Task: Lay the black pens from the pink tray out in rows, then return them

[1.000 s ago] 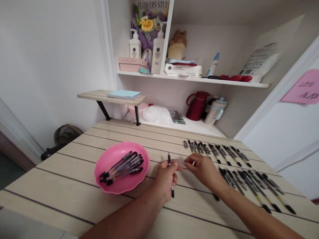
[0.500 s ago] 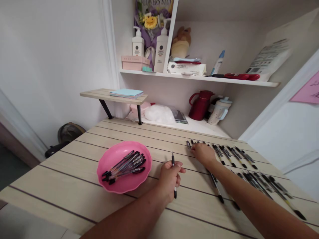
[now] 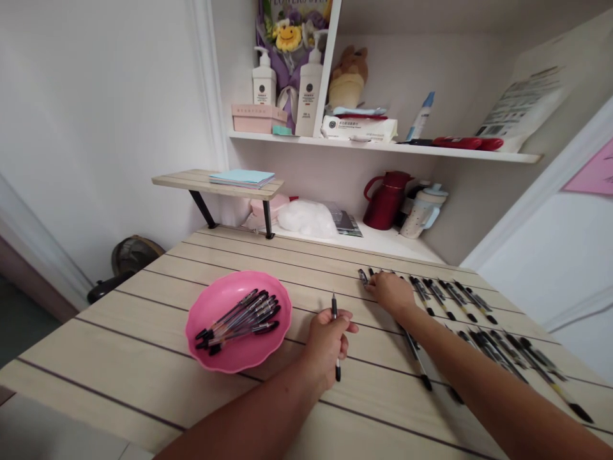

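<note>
Slim black-tipped plastic pen (image 3: 334, 306) lies in your left hand (image 3: 326, 338), fingers closed around its barrel, tip away from you; likely light, stiff and slick, best held mid-barrel, clear of the fine point. Your right hand's (image 3: 391, 292) bent fingers are at a short clear-and-black cap-like piece (image 3: 363, 277) on the striped pale wood-look tabletop (image 3: 143, 306), grip impossible to tell.

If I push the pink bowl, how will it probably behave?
The pink bowl is probably light and stiff: its wavy-rimmed wall looks like thin plastic. It may slide, as the tabletop looks flat. The black-capped pens lying loose inside could shift.
</note>
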Tool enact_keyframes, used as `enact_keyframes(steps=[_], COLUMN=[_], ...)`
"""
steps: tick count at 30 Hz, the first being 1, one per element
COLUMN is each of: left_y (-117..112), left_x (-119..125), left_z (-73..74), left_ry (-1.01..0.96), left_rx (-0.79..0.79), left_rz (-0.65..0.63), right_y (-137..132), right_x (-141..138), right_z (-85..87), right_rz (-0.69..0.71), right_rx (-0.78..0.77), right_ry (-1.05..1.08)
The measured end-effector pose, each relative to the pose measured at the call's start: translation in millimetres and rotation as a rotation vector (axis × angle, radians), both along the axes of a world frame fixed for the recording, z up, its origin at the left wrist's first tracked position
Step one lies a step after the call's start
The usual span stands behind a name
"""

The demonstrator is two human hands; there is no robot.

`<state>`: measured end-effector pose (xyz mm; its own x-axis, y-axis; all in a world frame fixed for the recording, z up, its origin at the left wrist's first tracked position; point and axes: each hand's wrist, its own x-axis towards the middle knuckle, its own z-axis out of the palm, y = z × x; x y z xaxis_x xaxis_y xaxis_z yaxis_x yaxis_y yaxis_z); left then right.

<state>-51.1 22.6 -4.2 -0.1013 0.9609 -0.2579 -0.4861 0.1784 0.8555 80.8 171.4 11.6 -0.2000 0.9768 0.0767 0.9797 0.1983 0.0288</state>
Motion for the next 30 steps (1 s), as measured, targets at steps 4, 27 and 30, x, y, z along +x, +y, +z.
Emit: enact_keyframes(steps=[4,27,30], left_y=[2.7,16.1,15.3], left_x=[-1.1,-8.2,-8.9], left_z=[-3.6,-3.0,-4.5], left_ry=[-0.070,-0.423,-0.374], left_rx=[-0.024,0.228,0.142], left_rz=[0.014,0.167,0.198], right_y=[-21.4,-133.6,-110.3], right_x=[4.3,-37.4,-33.4], right_z=[11.6,-4.0,-2.9], right_rz=[0.015,0.347,0.227], right_rx=[0.037,-0.144,-0.062], right_ry=[0.035,0.797,0.585])
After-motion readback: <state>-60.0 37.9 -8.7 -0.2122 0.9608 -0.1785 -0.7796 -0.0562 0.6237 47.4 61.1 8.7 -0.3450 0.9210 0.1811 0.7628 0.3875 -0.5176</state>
